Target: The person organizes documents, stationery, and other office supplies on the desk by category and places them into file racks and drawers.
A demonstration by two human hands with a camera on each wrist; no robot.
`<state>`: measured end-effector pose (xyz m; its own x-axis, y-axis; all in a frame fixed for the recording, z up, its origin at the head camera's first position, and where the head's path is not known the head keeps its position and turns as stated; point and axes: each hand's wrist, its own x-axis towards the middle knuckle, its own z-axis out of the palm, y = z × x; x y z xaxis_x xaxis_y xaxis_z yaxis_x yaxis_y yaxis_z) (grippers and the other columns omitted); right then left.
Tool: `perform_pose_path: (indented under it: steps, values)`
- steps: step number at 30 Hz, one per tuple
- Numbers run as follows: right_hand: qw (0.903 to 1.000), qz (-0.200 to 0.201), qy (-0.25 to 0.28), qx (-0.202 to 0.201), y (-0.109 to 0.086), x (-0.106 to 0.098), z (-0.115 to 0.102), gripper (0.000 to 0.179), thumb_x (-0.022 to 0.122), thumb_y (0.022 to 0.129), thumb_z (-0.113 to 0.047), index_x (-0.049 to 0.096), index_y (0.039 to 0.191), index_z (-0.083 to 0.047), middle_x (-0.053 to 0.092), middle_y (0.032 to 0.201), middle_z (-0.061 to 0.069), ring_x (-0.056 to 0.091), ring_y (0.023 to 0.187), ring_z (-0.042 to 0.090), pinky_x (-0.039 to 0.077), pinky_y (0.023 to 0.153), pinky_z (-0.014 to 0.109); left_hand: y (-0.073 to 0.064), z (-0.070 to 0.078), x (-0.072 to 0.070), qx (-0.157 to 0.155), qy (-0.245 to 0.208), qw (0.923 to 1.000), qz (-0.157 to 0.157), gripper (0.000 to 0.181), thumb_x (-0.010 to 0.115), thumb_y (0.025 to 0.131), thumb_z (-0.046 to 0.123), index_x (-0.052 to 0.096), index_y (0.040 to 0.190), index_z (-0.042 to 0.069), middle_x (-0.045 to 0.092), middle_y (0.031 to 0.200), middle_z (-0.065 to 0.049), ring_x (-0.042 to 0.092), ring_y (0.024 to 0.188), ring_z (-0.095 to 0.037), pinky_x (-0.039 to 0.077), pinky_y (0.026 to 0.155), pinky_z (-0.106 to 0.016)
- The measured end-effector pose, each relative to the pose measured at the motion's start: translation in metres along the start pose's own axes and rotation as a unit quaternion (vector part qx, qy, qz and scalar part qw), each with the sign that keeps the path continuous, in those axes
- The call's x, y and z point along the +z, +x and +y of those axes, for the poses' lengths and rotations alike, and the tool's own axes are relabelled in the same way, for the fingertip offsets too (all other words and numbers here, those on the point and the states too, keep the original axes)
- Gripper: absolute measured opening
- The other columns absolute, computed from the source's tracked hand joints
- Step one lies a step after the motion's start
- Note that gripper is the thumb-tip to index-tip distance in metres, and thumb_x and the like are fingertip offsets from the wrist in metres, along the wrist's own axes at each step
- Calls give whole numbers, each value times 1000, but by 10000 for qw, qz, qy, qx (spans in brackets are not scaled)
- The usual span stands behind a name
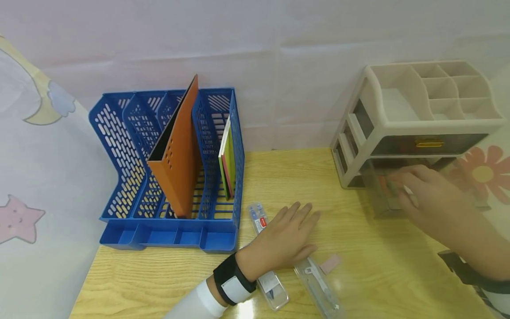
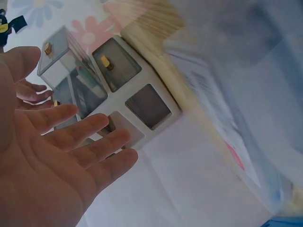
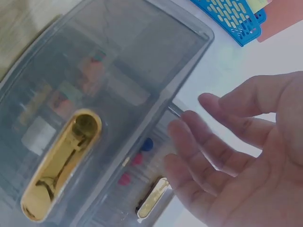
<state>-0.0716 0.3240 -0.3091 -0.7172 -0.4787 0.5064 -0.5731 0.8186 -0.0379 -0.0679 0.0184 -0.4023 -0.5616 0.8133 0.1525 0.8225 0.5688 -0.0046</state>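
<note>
My right hand (image 1: 434,199) hovers over a pulled-out clear drawer (image 1: 382,208) of a cream desktop organizer (image 1: 394,126). Its fingers are loosely bent, and nothing shows between them in the right wrist view. Small orange and pale things show blurred through the drawer (image 3: 156,42), behind its gold handle (image 3: 61,165). My left hand (image 1: 279,237) is spread palm down, above or on a clear narrow case (image 1: 279,299) that it partly hides. Near its thumb lie a second clear case (image 1: 320,288) with a whitish item inside and a small pink piece (image 1: 330,263).
A blue mesh file rack (image 1: 169,232) stands at the left, holding an orange binder (image 1: 179,164) and several thin books (image 1: 226,164). The organizer's top has several compartments. Its closed upper drawer (image 1: 398,145) has a yellow handle. A pale curtain or sheet (image 1: 279,66) hangs behind the wooden table.
</note>
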Motion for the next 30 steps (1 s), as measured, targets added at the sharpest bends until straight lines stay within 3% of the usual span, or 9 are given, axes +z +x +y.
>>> perform_pose_path:
  steps: [3, 7, 10, 14, 20, 23, 27, 30]
  values:
    - [9998, 89, 181, -50, 1, 2, -4, 25, 59, 74, -2, 69, 96, 5, 67, 98, 22, 61, 86, 38, 54, 62, 52, -7, -2, 0, -73, -98, 9999, -54, 74, 51, 94, 53, 32, 150, 8, 37, 154, -17, 35, 138, -36, 38, 111, -48]
    - [9982, 252, 387, -389, 3, 8, -14, 31, 47, 85, -13, 69, 99, 4, 67, 103, 20, 59, 95, 37, 50, 73, 45, -15, -5, -3, -185, -172, 9997, -36, 75, 52, 94, 53, 31, 151, 9, 36, 154, -17, 34, 139, -37, 36, 112, -48]
    - [9929, 428, 656, -894, 5, 14, -23, 39, 39, 91, -19, 68, 100, 5, 66, 106, 21, 58, 98, 36, 47, 92, 33, -19, -7, -4, -205, -154, 9997, 37, 75, 53, 93, 53, 31, 151, 9, 36, 154, -18, 35, 138, -37, 37, 112, -49]
    - [9817, 671, 978, -1490, 4, 21, -37, 42, 37, 99, -21, 68, 100, 8, 67, 107, 24, 59, 97, 37, 28, 111, 15, -24, -10, -5, -165, -131, 9997, 80, 75, 53, 94, 52, 32, 150, 8, 36, 154, -19, 35, 138, -38, 37, 111, -51]
    - [9726, 931, 1097, -1828, 0, 28, -56, 38, 38, 100, -16, 68, 90, 5, 69, 102, 24, 62, 93, 36, 31, 110, 15, -32, -12, -3, -281, -192, 9994, 32, 74, 54, 93, 52, 34, 149, 8, 38, 153, -19, 37, 137, -39, 35, 112, -52]
    - [9734, 871, 1165, -1768, -6, 35, -62, 37, 38, 99, -16, 68, 91, 2, 69, 104, 22, 62, 95, 35, 34, 108, 16, -37, -12, -1, -395, -243, 9989, -46, 74, 55, 93, 52, 35, 149, 8, 38, 152, -19, 38, 136, -39, 36, 111, -53]
    - [9756, 677, 1181, -1725, -17, 48, -66, 36, 36, 100, -17, 69, 98, -2, 69, 109, 17, 63, 97, 30, 49, 94, 24, -42, -13, 0, -506, -314, 9982, -115, 74, 55, 93, 52, 35, 149, 9, 38, 152, -19, 37, 136, -40, 36, 110, -53]
    - [9792, 215, 1217, -1609, -25, 60, -69, 38, 35, 103, -23, 69, 105, -4, 67, 115, 14, 62, 102, 28, 52, 83, 34, -45, -14, -1, -550, -342, 9978, -107, 74, 55, 93, 52, 35, 149, 8, 38, 152, -19, 36, 136, -40, 37, 110, -54]
